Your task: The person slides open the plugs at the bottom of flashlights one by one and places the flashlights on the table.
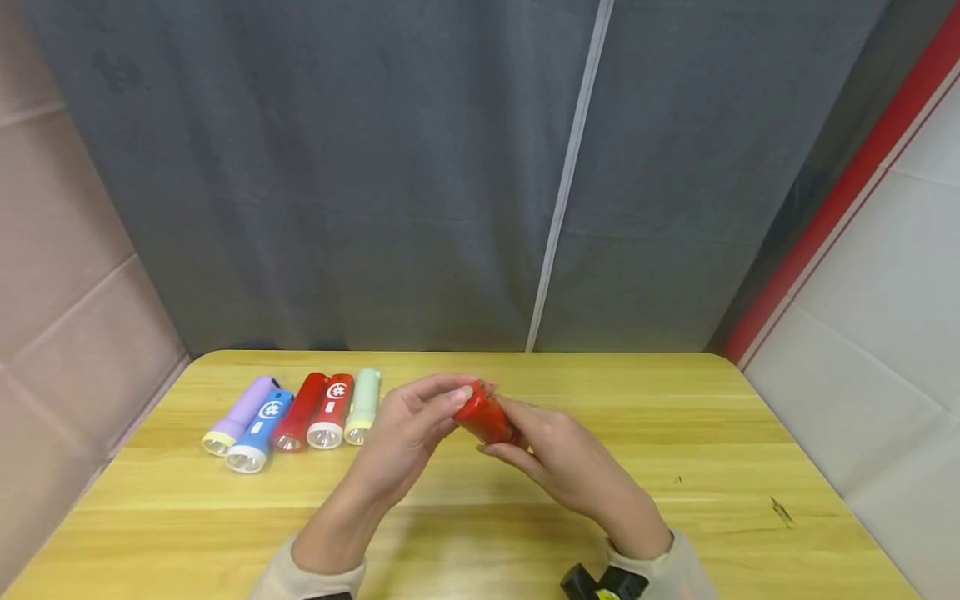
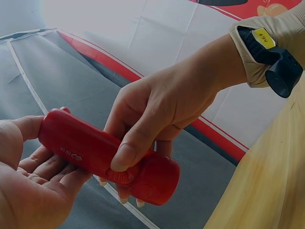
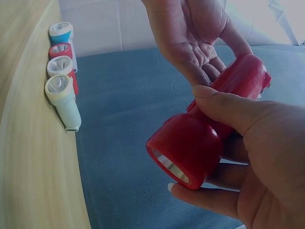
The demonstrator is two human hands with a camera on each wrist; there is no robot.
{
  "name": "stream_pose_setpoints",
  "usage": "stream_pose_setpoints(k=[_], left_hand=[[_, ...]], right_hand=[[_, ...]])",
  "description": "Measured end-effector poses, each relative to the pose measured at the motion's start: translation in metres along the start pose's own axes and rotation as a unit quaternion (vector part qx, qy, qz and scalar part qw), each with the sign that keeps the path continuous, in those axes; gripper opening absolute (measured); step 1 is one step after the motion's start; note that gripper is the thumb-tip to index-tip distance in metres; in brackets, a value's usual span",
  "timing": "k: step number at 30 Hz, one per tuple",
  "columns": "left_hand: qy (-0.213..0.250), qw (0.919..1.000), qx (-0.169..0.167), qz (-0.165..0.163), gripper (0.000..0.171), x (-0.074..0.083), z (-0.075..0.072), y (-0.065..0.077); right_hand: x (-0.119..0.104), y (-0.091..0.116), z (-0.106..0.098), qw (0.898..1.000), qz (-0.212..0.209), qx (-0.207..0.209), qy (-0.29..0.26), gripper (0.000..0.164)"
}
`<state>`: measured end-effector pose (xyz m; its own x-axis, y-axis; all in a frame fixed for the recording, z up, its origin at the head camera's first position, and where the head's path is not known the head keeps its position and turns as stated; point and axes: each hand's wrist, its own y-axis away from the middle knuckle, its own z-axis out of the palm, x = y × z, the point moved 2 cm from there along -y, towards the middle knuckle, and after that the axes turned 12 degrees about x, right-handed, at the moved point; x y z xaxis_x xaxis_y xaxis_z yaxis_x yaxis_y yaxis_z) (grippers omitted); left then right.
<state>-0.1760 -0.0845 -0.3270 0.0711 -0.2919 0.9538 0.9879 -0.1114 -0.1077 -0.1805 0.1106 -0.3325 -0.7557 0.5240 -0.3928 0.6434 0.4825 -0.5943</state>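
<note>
Both hands hold a red flashlight (image 1: 486, 417) up over the table, its body slanting between them. My right hand (image 1: 562, 454) grips it near the head, the thumb lying by the sliding switch (image 2: 119, 176) in the left wrist view. My left hand (image 1: 405, 429) holds the tail end, thumb on the end and fingers beneath the body. In the right wrist view the flashlight's lens (image 3: 170, 167) faces down and to the left, and the lamp looks unlit. A small loop or knob sticks out at its tail.
On the left of the wooden table (image 1: 750, 417) lie a purple flashlight (image 1: 247, 408), a blue one (image 1: 266, 421), a dark red one (image 1: 302, 408), a red one with a white rim (image 1: 333, 408) and a pale green one (image 1: 365, 398). A grey curtain (image 1: 360, 167) hangs behind.
</note>
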Motion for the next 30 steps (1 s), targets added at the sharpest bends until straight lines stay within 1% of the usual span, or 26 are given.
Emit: stream_pose_setpoints(k=[17, 30], left_hand=[[0.007, 0.9999, -0.005, 0.013, 0.018, -0.0004, 0.0005, -0.0004], [0.007, 0.9999, -0.004, 0.01, 0.018, -0.0003, 0.0013, 0.0002]], right_hand=[[-0.001, -0.0008, -0.0009, 1.0, -0.019, 0.007, 0.013, 0.038], [-0.0026, -0.0002, -0.0022, 0.999, -0.027, 0.012, 0.026, 0.042]])
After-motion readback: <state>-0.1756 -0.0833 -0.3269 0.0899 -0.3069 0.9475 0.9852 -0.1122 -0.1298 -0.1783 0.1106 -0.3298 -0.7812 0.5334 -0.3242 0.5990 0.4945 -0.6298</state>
